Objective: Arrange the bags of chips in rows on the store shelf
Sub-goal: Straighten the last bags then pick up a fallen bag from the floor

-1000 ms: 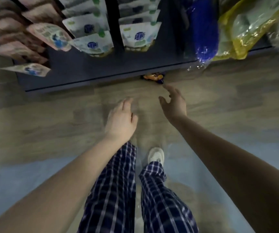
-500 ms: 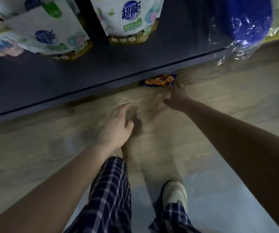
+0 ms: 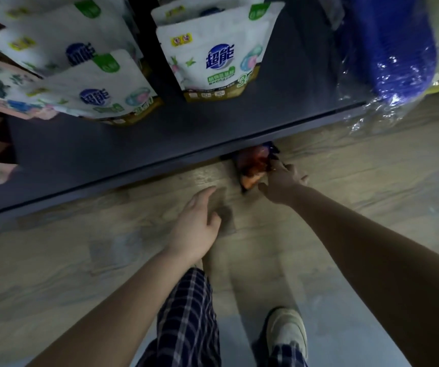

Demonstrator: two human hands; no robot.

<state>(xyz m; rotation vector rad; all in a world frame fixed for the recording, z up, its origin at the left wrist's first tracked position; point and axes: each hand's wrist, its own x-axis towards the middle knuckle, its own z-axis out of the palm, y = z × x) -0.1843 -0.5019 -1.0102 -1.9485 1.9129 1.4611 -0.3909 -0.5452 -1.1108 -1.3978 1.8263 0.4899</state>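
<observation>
A: Position of the bag of chips (image 3: 252, 165)?

B: On the wooden floor (image 3: 80, 260), at the front edge of the dark bottom shelf (image 3: 146, 139). Its far end lies under the shelf lip. The near end, orange and red, sticks out toward the person. The bag is blurred, so its print cannot be read.

A: Right hand (image 3: 281, 181)?

B: Arm extended, hand at the bag's right side. The fingers curl over the bag's edge with the thumb at its near end, so the hand grips the bag.

A: Left hand (image 3: 197, 226)?

B: Holding nothing. Palm down above the floor, fingers relaxed and slightly spread, left of the bag and not touching it.

A: Shelf contents?

B: White detergent pouches (image 3: 213, 62) stand upright in rows, well back from the edge. A blue bundle (image 3: 387, 49) wrapped in clear film sits at the shelf's right end.
</observation>
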